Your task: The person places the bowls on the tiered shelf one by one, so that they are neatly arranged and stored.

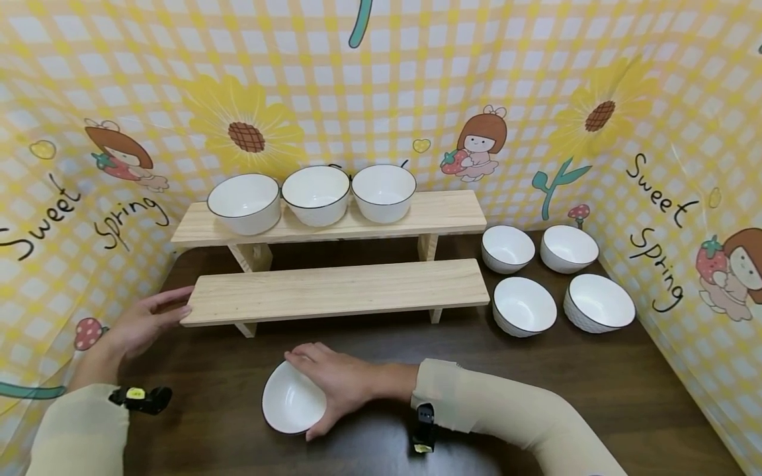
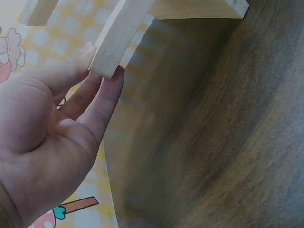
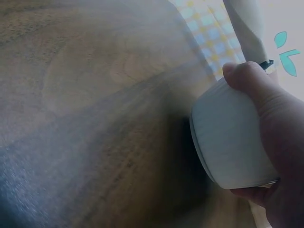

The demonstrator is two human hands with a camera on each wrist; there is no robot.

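My right hand (image 1: 342, 383) grips a white bowl (image 1: 288, 403) with a thin dark rim, low in front of the wooden stand. In the right wrist view the bowl (image 3: 232, 137) shows its pale ribbed outside, tipped on its side, thumb and fingers at opposite edges. My left hand (image 1: 139, 324) pinches the left end of the stand's lower board (image 1: 333, 291). Seen from the left wrist, the thumb lies against one face of the board end (image 2: 111, 57) and fingertips against the other. Three similar white bowls (image 1: 315, 195) sit in a row on the upper board (image 1: 449, 210).
Several more white bowls (image 1: 524, 305) stand grouped on the dark wooden table (image 1: 452, 370), right of the stand. Yellow checked cloth (image 1: 381, 86) with sunflowers and cartoon figures closes off the back and both sides.
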